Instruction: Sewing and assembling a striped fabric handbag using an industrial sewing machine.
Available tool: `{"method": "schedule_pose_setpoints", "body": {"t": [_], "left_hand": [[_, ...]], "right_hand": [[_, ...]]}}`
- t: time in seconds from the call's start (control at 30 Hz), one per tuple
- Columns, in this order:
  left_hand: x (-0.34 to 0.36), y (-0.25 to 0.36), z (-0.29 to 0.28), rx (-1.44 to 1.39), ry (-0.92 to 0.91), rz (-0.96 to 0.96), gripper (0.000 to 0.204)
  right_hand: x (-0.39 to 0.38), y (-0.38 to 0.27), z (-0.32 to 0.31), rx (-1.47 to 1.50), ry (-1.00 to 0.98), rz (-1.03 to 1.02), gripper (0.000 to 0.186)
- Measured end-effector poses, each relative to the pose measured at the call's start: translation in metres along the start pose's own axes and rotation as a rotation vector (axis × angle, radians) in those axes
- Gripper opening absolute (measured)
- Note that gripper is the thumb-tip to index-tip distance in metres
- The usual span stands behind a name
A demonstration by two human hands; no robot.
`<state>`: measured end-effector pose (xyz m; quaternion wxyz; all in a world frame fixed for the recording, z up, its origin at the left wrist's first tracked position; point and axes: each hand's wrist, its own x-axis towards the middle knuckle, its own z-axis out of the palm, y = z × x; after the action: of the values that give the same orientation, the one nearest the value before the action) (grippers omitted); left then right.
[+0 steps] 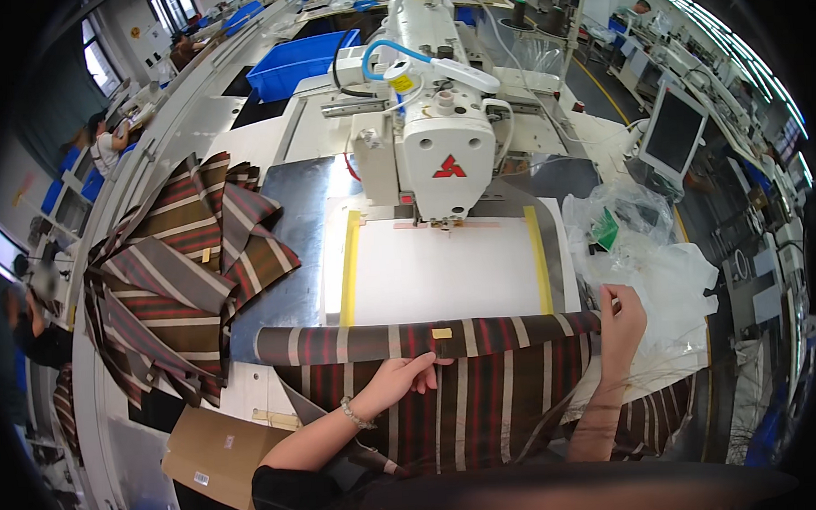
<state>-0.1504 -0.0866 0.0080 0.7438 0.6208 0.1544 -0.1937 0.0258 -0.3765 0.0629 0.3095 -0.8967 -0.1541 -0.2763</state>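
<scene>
Yellow label [441, 334] on striped fabric [512, 395]; left grip [403, 379] half-curled, right grip [624, 321] bent; both holds unclear.

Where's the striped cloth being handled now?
Head view, lower centre: the cloth lies along the white sheet's near edge, in front of the sewing machine, left hand on its middle, right hand at its right end.

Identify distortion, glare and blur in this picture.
In the head view, ceiling lights bow near the right rim; glare streaks the metal plate beside the sewing machine; a dark shape along the bottom is blurred; the striped fabric looks fairly sharp.
</scene>
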Motion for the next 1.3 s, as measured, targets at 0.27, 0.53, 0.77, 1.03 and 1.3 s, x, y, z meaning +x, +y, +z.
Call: {"method": "schedule_pose_setpoints", "body": {"t": [0.27, 0.53, 0.77, 1.03, 1.3], "left_hand": [[-0.002, -0.005, 0.002, 0.032, 0.053, -0.047, 0.047], [-0.006, -0.004, 0.003, 0.072, 0.045, -0.039, 0.045], [-0.008, -0.008, 0.005, 0.041, 0.062, -0.04, 0.044], [-0.006, -0.009, 0.011, -0.02, 0.018, -0.043, 0.044], [-0.01, -0.018, 0.016, 0.107, 0.07, -0.046, 0.049]], "right_hand": [[0.014, 0.077, 0.022, -0.171, -0.468, -0.042, 0.031], [0.009, 0.086, 0.031, -0.452, -0.561, 0.054, 0.019], [0.004, 0.001, 0.004, 0.147, 0.084, 0.099, 0.015], [-0.085, -0.086, 0.01, 1.602, -0.905, 1.025, 0.015], [-0.101, -0.115, 0.011, 0.701, -0.815, 0.37, 0.035]]}}
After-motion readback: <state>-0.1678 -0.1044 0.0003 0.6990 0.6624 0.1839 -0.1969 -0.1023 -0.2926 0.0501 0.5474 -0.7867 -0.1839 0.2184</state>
